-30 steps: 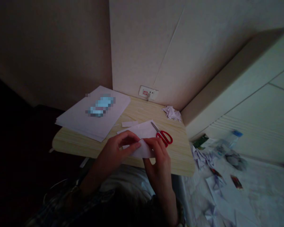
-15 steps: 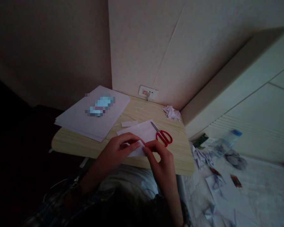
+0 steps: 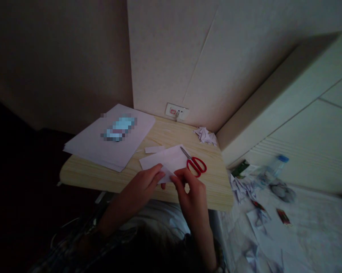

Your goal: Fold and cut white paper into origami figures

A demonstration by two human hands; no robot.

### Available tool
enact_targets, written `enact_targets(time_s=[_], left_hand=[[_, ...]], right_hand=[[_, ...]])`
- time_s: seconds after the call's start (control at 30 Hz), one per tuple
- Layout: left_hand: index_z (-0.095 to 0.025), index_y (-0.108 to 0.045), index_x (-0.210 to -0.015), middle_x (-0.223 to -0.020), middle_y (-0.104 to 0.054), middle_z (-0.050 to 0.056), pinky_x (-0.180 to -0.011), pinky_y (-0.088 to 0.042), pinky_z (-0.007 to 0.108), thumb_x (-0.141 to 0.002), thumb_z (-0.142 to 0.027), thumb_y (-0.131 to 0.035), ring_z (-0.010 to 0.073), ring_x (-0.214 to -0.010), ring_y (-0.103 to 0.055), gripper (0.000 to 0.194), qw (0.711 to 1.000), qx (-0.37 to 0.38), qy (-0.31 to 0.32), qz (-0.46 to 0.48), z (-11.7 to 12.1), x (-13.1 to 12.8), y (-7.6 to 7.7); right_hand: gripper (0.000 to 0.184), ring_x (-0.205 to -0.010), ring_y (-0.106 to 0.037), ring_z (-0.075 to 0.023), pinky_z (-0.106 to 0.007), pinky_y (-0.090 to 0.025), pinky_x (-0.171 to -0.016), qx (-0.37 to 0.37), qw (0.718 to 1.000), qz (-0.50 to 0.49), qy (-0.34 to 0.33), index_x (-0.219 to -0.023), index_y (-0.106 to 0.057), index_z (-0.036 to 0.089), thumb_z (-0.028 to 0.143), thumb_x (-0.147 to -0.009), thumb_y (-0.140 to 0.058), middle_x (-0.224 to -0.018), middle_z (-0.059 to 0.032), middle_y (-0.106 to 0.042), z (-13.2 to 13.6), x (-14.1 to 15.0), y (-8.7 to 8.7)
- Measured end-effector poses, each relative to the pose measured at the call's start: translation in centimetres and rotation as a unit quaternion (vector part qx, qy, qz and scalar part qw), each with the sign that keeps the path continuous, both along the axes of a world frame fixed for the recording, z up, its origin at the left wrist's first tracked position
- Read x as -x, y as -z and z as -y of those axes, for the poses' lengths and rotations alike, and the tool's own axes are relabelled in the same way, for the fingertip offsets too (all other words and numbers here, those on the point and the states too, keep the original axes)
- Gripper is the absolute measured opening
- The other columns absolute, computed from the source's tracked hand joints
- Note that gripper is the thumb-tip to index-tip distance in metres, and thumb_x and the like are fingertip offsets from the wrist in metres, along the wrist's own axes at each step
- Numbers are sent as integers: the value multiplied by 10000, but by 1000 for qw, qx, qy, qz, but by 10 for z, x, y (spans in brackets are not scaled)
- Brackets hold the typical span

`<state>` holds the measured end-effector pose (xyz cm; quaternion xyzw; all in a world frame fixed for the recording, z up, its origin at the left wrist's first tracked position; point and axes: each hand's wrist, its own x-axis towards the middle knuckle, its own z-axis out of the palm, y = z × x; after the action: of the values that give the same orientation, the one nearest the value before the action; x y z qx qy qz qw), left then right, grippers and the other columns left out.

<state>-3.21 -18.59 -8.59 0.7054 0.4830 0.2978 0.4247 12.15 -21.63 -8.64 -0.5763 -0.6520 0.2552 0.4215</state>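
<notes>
Above the near edge of the small wooden table (image 3: 213, 185), both my hands hold a small folded piece of white paper (image 3: 166, 175). My left hand (image 3: 148, 180) pinches its left side between thumb and fingers. At the right corner, the thumb and index finger of my right hand (image 3: 189, 184) grip it. Just beyond lies a flat white paper sheet (image 3: 171, 156), and a narrow paper strip (image 3: 154, 149) rests behind that. Red-handled scissors (image 3: 196, 165) lie beside my right hand, their blades slightly apart with the tip over the sheet.
A stack of white paper (image 3: 88, 146) with a pixelated phone-like object (image 3: 118, 128) on it covers the table's left. Folded paper pieces (image 3: 205, 135) sit at the back right corner. A wall socket (image 3: 176, 111) is behind. To the right, a bed (image 3: 315, 220) holds a bottle (image 3: 276, 167) and more folded paper.
My left fingers have shifted on the folded paper, and one fingertip now shows beneath it. More of the paper's face is visible. My right hand keeps its pinch.
</notes>
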Motion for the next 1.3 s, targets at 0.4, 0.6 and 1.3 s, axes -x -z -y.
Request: enact_targets(time_s=[0.4,0.6,1.3], left_hand=[[-211,-643,-629,-527,-563,-40,-575,-358,250,-873,-329,-469,150,-523,-522,322,999,1,33,-30,-3,11,-9],[-216,-615,-636,-683,-689,5,-680,-394,264,-866,-306,-467,194,-699,-634,288,997,-18,61,-48,-1,8,-10],[-217,-604,-627,-669,-612,-16,-620,-492,262,-709,-347,-682,185,-691,-614,173,987,19,-76,137,-6,16,-14]], right_hand=[[44,-754,-619,-178,-277,-460,-690,-31,999,5,8,-818,-631,202,206,-861,-624,-779,-9,-674,0,-6,2],[179,-681,-556,-164,-268,-426,-623,-77,997,25,12,-710,-560,213,149,-877,-552,-682,8,-590,-1,3,2],[236,-567,-556,-138,-244,-420,-551,-19,996,-89,16,-654,-605,195,219,-881,-545,-591,15,-605,3,8,-9]])
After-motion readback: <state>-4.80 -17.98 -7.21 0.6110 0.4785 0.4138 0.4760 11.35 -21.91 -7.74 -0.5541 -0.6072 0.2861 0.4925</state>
